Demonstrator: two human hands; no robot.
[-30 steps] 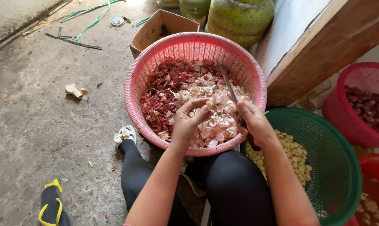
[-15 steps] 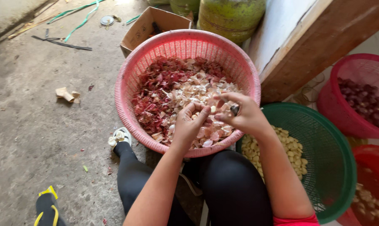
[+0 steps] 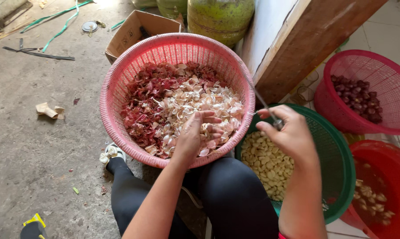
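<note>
Garlic skins (image 3: 200,104) under the left hand (image 3: 195,137), fingers loosely curled over them; right hand (image 3: 288,135), clasping a knife (image 3: 268,110), now shifted over the green basket (image 3: 337,155).

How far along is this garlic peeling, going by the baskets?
Plenty looks done: the pink basket holds a heap of peeled skins, and peeled cloves pile up in the green basket. In hand: the left hand cups a clove over the skins; the right hand grips a small knife. How much remains unpeeled cannot be told.

hands (image 3: 195,137) over peel basket (image 3: 120,75), knife (image 3: 264,104)
</note>
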